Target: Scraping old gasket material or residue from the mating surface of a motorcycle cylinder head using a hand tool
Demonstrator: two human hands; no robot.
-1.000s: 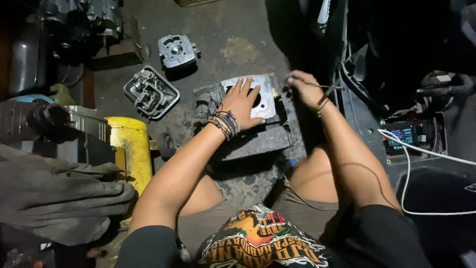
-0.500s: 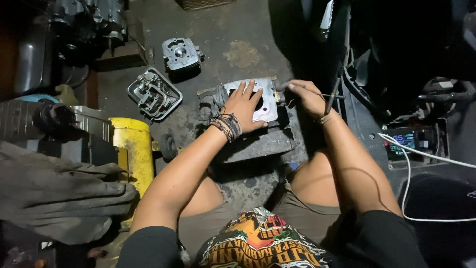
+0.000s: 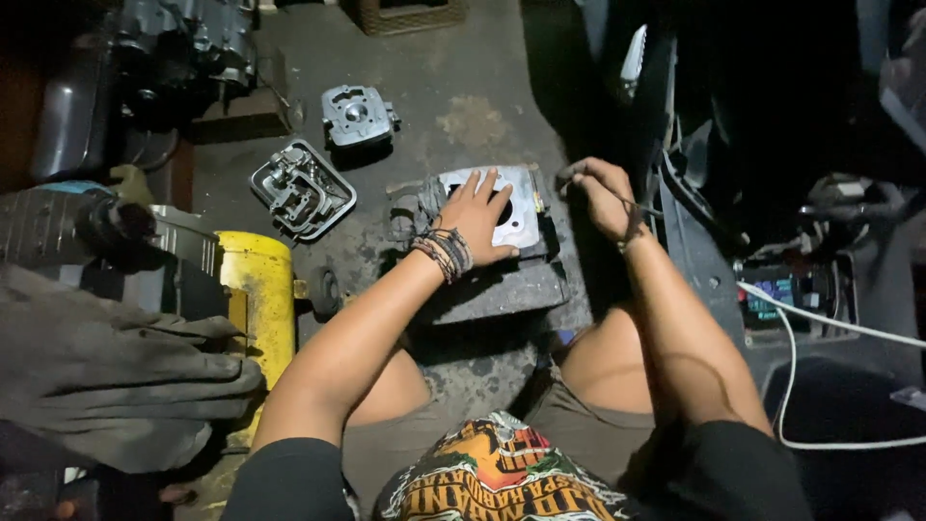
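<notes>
A grey metal engine cylinder block (image 3: 521,198) with a round bore lies on a dark flat slab (image 3: 502,289) on the floor in front of me. My left hand (image 3: 477,217), with beaded bracelets at the wrist, presses flat on top of the cylinder, fingers spread. My right hand (image 3: 598,193) hovers at the cylinder's right edge, fingers curled around something small and thin that I cannot make out. My bare knees frame the slab from below.
A cylinder head cover (image 3: 302,188) and a smaller metal engine part (image 3: 357,116) lie on the concrete floor to the upper left. A yellow tank (image 3: 258,289) and grey cloth (image 3: 106,376) sit at left. A white cable (image 3: 820,323) and dark machine parts are at right.
My view has shifted slightly, so the parts sit lower in the frame. My left hand stays on the cylinder; my right hand has moved a little closer to its right edge.
</notes>
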